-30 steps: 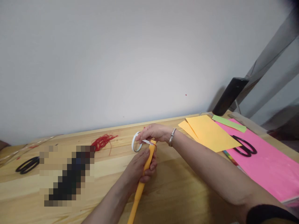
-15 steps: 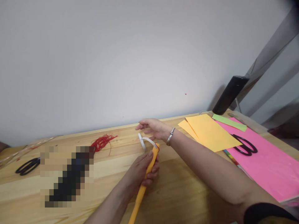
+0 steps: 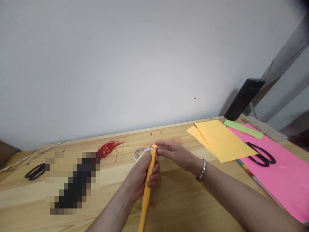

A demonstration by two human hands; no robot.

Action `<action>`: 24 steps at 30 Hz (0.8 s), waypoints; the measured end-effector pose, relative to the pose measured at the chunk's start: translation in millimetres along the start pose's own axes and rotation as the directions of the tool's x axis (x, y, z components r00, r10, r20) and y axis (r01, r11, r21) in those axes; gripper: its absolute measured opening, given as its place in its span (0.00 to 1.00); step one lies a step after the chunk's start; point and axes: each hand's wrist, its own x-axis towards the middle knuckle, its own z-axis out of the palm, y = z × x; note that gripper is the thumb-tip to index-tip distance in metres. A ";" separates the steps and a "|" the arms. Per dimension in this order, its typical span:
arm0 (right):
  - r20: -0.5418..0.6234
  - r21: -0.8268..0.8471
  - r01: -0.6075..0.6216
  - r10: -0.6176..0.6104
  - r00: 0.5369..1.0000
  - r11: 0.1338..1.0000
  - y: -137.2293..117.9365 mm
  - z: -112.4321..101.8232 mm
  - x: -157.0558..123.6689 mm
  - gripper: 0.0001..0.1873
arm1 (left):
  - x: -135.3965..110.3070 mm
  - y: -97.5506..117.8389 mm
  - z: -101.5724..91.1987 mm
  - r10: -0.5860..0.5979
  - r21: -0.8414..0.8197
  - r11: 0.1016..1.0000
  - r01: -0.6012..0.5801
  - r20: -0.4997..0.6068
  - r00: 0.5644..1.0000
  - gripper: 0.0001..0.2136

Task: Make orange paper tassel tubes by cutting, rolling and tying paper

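My left hand (image 3: pixel 142 175) is wrapped round a long orange-yellow tube (image 3: pixel 147 190) that looks like rolled paper, held at a slant near its upper end. Red thread shows at the tube's tip. A ring of narrow white tape (image 3: pixel 137 155) hangs at the left of the tip, its strip running to the tube. My right hand (image 3: pixel 174 154) is at the right of the tip with fingers stretched toward it; whether the fingertips touch the tube I cannot tell. A metal bracelet (image 3: pixel 203 170) sits on the right wrist.
On the wooden table (image 3: pixel 116 206) lie a tangle of red thread (image 3: pixel 109 149), a blurred-out dark object (image 3: pixel 74 183) and scissors (image 3: pixel 36 171) at left. Yellow paper (image 3: pixel 223 140), a green strip (image 3: pixel 243 129), pink paper (image 3: pixel 285 180) and black-handled scissors (image 3: pixel 264 156) lie at right. A black cylinder (image 3: pixel 243 98) leans behind.
My right hand has come down and right, from above the tape ring to the tube's tip. The tape ring has swung down to the left. The tube has tilted more upright.
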 end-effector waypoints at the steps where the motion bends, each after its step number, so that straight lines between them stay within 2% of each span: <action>1: 0.018 0.013 0.018 -0.019 1.000 1.000 2.0 0.8 -0.3 0.12 | 0.1 0.3 0.1 -0.015 0.000 1.000 0.015 -0.016 1.000 0.13; 4: -0.061 -0.037 0.011 -0.013 0.998 0.999 7.1 0.3 1.1 0.11 | 0.8 1.8 0.5 -0.041 0.014 0.999 0.041 -0.056 0.998 0.13; 10: -0.220 -0.169 -0.109 0.070 0.973 0.980 11.5 -2.4 -0.6 0.06 | 0.6 1.4 2.1 -0.085 0.054 0.995 0.089 -0.077 0.993 0.15; 13: -0.268 -0.263 -0.117 0.045 0.962 0.958 10.2 -2.0 -2.9 0.10 | -1.4 0.4 1.8 -0.085 0.056 0.995 0.088 -0.059 0.995 0.19; 19: -0.205 -0.448 0.014 -0.118 0.972 0.894 9.9 0.0 -8.0 0.14 | -0.4 2.5 1.0 -0.109 0.069 0.991 0.115 -0.088 0.990 0.23; 24: -0.156 -0.453 0.050 -0.134 0.979 0.890 9.9 1.1 -10.0 0.15 | 0.5 4.3 2.1 -0.141 0.088 0.984 0.154 -0.137 0.981 0.23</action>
